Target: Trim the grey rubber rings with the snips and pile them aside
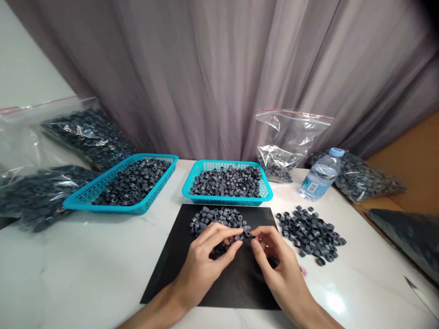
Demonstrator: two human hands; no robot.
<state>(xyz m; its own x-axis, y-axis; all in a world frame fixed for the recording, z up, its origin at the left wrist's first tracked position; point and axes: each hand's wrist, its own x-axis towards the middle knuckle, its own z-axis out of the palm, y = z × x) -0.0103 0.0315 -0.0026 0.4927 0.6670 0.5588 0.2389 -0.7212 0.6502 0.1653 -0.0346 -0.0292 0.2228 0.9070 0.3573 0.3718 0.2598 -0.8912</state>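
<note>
Over a black mat [168,269], my left hand [209,256] pinches a small grey hollow cylinder [239,237] between thumb and fingertips. My right hand [279,262] is closed in a pinch close by; something small and dark shows at its fingertips, too small to name. The two sets of fingertips nearly meet. Behind and partly hidden by my left hand lies a heap of grey hollow cylinders [214,217] on the mat. To the right of my right hand, a loose pile of dark ring-like pieces [312,233] spreads over the white table [85,274].
Two blue baskets [226,200] [137,209] full of the same pieces stand behind the mat. A clear zip bag [277,160], a water bottle [320,176] and another filled bag [366,178] are at the right. More filled bags [51,187] sit at the left. A grey curtain [206,82] hangs behind.
</note>
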